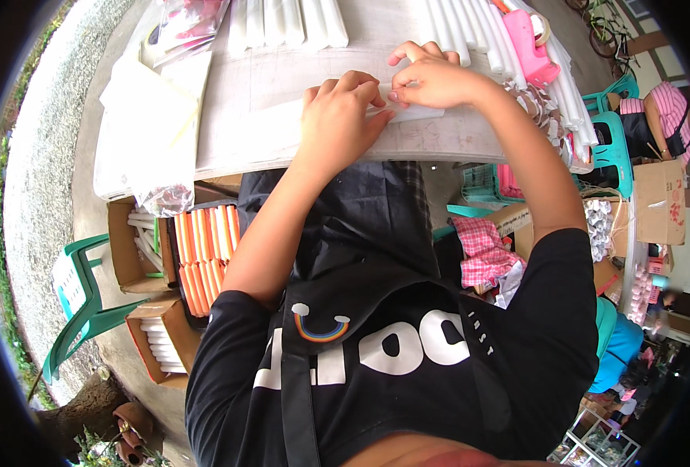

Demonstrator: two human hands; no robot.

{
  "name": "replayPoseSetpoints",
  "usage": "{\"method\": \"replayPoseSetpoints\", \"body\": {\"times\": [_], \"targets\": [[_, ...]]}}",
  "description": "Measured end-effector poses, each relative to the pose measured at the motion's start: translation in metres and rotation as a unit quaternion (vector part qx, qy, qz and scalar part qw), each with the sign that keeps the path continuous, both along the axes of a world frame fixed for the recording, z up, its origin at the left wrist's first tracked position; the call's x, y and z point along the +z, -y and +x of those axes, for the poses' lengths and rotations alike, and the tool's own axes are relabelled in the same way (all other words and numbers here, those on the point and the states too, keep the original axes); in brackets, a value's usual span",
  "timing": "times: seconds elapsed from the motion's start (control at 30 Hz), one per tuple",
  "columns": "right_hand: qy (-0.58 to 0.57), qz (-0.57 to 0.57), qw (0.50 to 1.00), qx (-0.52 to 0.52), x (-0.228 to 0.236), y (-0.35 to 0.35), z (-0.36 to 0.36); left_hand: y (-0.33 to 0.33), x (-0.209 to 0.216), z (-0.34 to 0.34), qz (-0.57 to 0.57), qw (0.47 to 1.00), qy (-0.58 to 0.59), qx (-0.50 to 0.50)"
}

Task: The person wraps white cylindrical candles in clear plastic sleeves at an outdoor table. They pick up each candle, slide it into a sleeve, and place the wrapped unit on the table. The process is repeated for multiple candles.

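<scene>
Both my hands meet over the near part of the table. My left hand point(340, 117) is closed, its fingers curled over a white candle point(424, 114) that lies crosswise and shows beyond the fingertips. A thin whitish sheet point(271, 128) spreads flat beside and under that hand. My right hand point(436, 80) has thumb and forefinger pinched close to the left fingertips; what they grip is too small to make out. Several white candles point(287, 22) lie in a row at the far edge, with more white candles point(454, 29) at the far right.
A pink tape dispenser point(530, 48) stands right, near a pile of wrapper scraps point(539, 109). Clear plastic bags point(154, 117) cover the table's left end. Below are orange candles point(205, 257) in a box, a carton of white candles point(158, 342) and a green chair point(84, 300). Another person point(664, 117) bends at far right.
</scene>
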State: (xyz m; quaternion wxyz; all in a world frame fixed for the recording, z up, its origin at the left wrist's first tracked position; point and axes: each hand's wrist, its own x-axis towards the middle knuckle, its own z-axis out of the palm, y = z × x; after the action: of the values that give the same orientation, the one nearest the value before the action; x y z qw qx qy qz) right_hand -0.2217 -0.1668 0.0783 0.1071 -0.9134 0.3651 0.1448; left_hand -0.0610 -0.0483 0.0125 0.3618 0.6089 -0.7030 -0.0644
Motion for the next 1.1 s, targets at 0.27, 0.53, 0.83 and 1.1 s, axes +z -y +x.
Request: {"method": "replayPoseSetpoints", "body": {"times": [0.27, 0.53, 0.83, 1.1], "targets": [[-0.172, -0.190, 0.967, 0.003, 0.015, -0.001, 0.009, 0.000, 0.000, 0.001, 0.027, 1.000, 0.002, 0.013], [0.101, -0.283, 0.942, -0.147, 0.009, -0.017, -0.075, -0.011, -0.006, 0.002, -0.065, 0.983, 0.171, -0.028], [0.726, 0.121, 0.581, -0.345, -0.133, -0.172, -0.081, -0.106, 0.025, 0.009, 0.052, 0.985, 0.112, -0.118], [0.651, 0.421, 0.630, 0.040, -0.070, -0.200, -0.006, -0.189, 0.001, 0.030, 0.089, 0.857, -0.495, -0.116]]}}
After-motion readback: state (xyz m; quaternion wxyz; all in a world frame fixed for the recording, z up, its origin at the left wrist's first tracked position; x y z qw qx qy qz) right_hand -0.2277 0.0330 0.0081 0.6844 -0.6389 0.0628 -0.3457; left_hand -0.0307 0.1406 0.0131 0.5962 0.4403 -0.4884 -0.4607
